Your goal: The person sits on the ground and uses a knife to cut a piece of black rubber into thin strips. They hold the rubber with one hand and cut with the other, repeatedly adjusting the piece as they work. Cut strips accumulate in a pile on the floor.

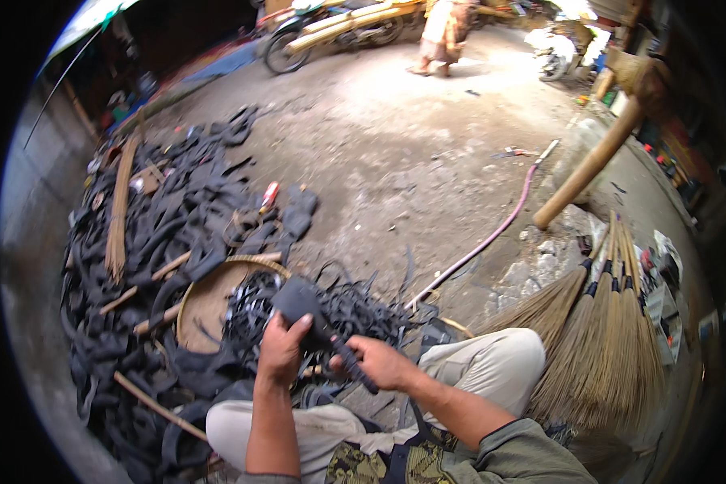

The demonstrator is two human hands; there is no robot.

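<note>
I sit with both hands raised over my lap. In my left hand (282,347) is a broad, flat black rubber piece (297,297), pinched with the thumb on top. My right hand (380,363) is closed around a dark, wrapped handle (353,365) that slants up toward the rubber piece. Whether a blade runs from the handle, or the two are one thing, I cannot make out. Just beyond my hands lies a heap of thin black rubber strips (250,305), partly in a round woven tray (187,310).
Large black rubber scraps (185,210) cover the ground at left, with a bundle of thin sticks (122,206) on them. At right lie several straw brooms (609,339) and a thick wooden post (592,165). A pink hose (512,211) crosses the floor. Far off, a person (446,32) stands near a motorcycle (286,52).
</note>
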